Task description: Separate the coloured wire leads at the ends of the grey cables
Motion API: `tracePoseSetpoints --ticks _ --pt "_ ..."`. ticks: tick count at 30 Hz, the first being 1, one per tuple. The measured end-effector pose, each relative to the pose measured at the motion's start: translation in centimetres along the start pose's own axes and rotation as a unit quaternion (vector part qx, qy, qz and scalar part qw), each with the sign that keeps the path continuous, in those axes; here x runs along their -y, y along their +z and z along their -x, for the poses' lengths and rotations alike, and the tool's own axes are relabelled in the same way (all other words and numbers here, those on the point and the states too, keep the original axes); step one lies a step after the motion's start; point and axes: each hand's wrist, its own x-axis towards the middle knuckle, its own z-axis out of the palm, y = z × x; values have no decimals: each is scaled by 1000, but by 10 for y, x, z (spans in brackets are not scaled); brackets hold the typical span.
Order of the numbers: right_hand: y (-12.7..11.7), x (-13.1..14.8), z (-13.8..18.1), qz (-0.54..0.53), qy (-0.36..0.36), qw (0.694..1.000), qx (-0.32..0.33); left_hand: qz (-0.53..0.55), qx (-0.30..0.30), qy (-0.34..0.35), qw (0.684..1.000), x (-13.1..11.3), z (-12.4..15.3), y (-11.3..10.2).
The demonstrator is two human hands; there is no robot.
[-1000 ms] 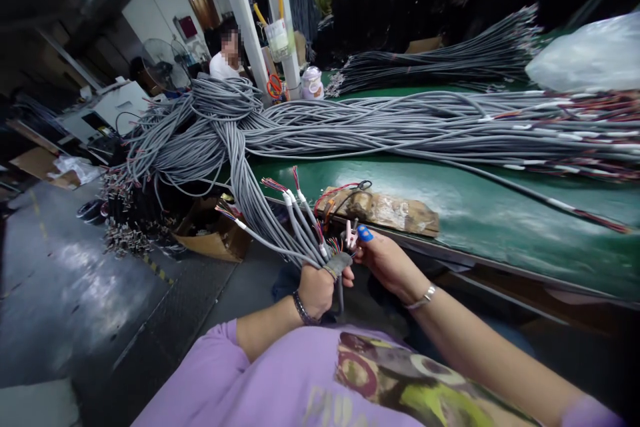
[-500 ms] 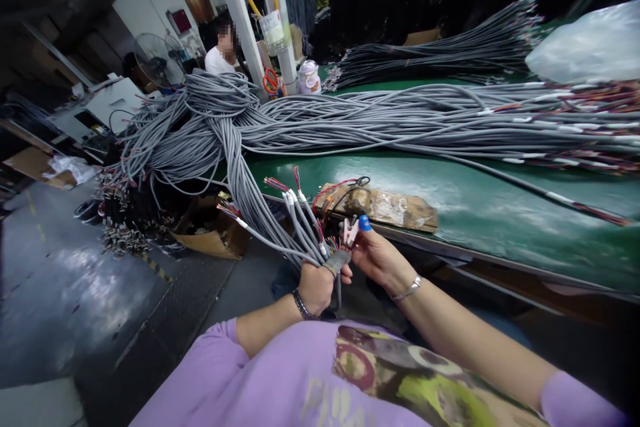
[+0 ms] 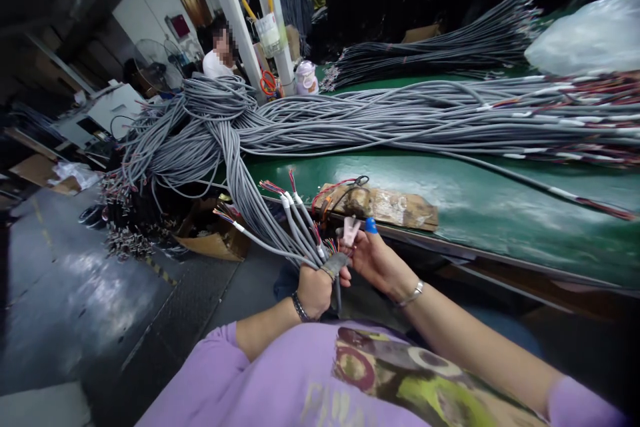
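Note:
My left hand (image 3: 315,288) is closed in a fist round a handful of grey cables (image 3: 293,230), whose stripped ends fan out upward with coloured wires showing. One left finger is wrapped in grey tape. My right hand (image 3: 374,257) sits just right of it, fingers pinched on a small pale clip-like piece (image 3: 349,229) at the cable ends; a blue cap (image 3: 371,225) covers one fingertip. The cables run up and left into a large grey cable pile (image 3: 225,120) hanging over the green table's (image 3: 465,207) edge.
A taped cardboard block (image 3: 385,205) with red and black wires lies on the table near my hands. More cable bundles (image 3: 440,47) and a plastic bag (image 3: 590,37) lie further back. A white pillar (image 3: 227,7), orange scissors (image 3: 267,82), a fan (image 3: 153,63) and a seated person (image 3: 217,57) are behind.
My right hand has shifted slightly at the cable ends, turning the pale piece. The view has tilted a little; my left hand keeps its grip.

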Motion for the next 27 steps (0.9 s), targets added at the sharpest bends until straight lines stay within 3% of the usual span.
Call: tracePoseSetpoints --ticks 3,7,14,20,27 --pt "-8 -3 13 -29 38 999 25 -8 1 -5 1000 6 3 -7" --pt "-7 -4 29 70 19 994 79 -47 18 0 999 11 8 -15" --pt "5 4 34 129 0 986 109 -110 119 -45 986 -8 12 -18" --pt "1 5 32 202 -20 979 25 -102 93 -22 990 -5 14 -21" --pt "0 2 32 191 -48 980 -35 -48 31 -15 998 3 10 -19"
